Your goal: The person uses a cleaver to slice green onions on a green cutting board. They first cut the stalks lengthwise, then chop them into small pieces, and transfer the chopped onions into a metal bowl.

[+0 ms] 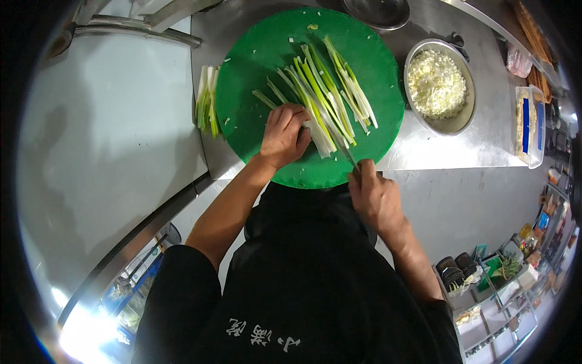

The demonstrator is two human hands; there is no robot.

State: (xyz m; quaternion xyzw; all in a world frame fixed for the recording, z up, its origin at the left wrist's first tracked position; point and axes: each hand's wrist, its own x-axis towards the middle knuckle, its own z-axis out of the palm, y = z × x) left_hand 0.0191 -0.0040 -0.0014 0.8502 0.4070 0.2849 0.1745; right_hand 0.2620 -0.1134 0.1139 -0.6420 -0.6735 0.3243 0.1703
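A round green cutting board [254, 123] lies on the steel counter, its near edge against my body. Split lengths of scallion or leek [320, 91] are spread across its middle and right, cut lengthwise into strips. My left hand [286, 132] presses down on the leftmost strips with curled fingers. In my right hand [376, 193] is the handle of a knife [348, 155]; its narrow blade points up and left, among the white ends of the strips. Part of the blade is hidden by the strips. Small chopped bits are scattered over the board.
Another bunch of stalks [209, 101] rests at the board's left edge. To the right stands a steel bowl [470, 98] of chopped white-green pieces. Beyond it is a lidded plastic container [529, 127]. A dark round pan [377, 12] sits behind the board. A white wall panel [132, 113] borders the left side.
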